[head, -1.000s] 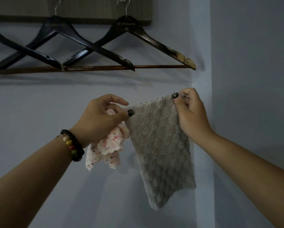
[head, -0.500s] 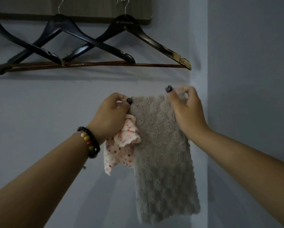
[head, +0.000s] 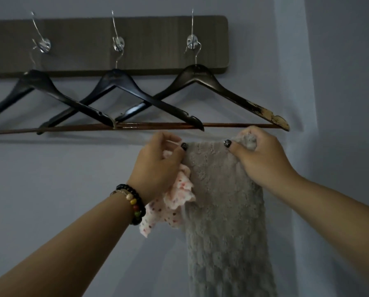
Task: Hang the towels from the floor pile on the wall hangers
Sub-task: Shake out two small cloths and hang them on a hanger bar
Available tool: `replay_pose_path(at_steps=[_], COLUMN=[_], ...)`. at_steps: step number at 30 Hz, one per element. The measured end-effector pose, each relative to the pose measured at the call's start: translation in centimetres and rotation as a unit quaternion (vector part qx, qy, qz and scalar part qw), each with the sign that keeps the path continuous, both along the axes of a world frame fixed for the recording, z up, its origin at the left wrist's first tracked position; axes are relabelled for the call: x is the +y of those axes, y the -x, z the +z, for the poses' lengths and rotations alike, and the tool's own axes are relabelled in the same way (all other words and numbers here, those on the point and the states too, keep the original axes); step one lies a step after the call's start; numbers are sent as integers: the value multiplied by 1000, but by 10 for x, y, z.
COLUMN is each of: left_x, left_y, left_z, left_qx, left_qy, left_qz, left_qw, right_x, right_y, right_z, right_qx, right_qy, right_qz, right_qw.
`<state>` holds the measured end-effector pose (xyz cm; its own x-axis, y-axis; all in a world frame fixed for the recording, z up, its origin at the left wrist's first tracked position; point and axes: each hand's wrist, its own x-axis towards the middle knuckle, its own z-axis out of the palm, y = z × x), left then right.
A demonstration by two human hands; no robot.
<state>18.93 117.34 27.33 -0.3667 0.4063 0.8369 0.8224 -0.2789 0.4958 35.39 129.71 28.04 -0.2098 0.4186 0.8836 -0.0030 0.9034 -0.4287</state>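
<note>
Here we see both hands raised close under the hangers on the wall. The left hand (head: 157, 166) pinches the top left corner of the grey towel (head: 224, 211) between thumb and fingers, and the same hand also grips a bunched spotted cloth (head: 170, 202), white with small red dots, which hangs down below the palm. The right hand (head: 258, 157) grasps the top right corner of the grey towel, with some of the fabric gathered inside the curled fingers. Between the two hands the upper edge of the towel is stretched almost level, and the rest of it hangs straight down and goes out of view at the bottom.

The towel edge is just below the bar (head: 232, 125) of the right hanger (head: 222, 91), but it does not touch it. This hanger is dark, and the paint on its right tip is worn off. To the left hang the middle hanger (head: 136, 91) and the left hanger (head: 50, 88); their arms cross each other and overlap the left part of the bar, so this part is crowded. All three hang from metal hooks on a wooden board (head: 153, 39) fixed to the wall (head: 50, 189). At the right a corner of the wall stands near the right hand. On the left wrist we see a bracelet (head: 134, 204) of dark and coloured beads.
</note>
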Motion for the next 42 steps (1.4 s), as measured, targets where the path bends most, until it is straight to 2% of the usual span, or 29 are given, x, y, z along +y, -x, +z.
replay_pose_path(at_steps=[2, 4, 9, 14, 18, 23, 28, 32, 35, 42], left_x=[2, 5, 10, 32, 43, 32, 18, 12, 4, -16], left_y=[14, 27, 48, 50, 65, 90, 104, 111, 121, 148], left_z=[12, 27, 77, 103, 100, 84, 97, 113, 112, 89], left_qx=[93, 195, 358, 481, 530, 544, 543, 554, 560, 604], left_qy=[-38, -52, 30, 114, 90, 109, 58, 45, 58, 70], left_qz=[93, 176, 257, 304, 334, 340, 281, 251, 251, 246], left_qw=[991, 963, 897, 814, 774, 760, 789, 792, 787, 755], right_x=[0, -2, 5, 28, 50, 65, 68, 72, 75, 91], right_y=[7, 13, 25, 43, 53, 65, 79, 80, 69, 46], right_z=[19, 39, 88, 125, 135, 132, 133, 135, 140, 153], right_qx=[18, 32, -19, -114, -182, -179, -175, -179, -176, -186], right_qy=[-27, -67, -216, -167, -139, -145, -140, -146, -134, -179], right_qz=[-23, -58, -188, -301, -358, -358, -359, -362, -367, -399], right_qw=[999, 996, 958, 932, 905, 905, 906, 903, 903, 880])
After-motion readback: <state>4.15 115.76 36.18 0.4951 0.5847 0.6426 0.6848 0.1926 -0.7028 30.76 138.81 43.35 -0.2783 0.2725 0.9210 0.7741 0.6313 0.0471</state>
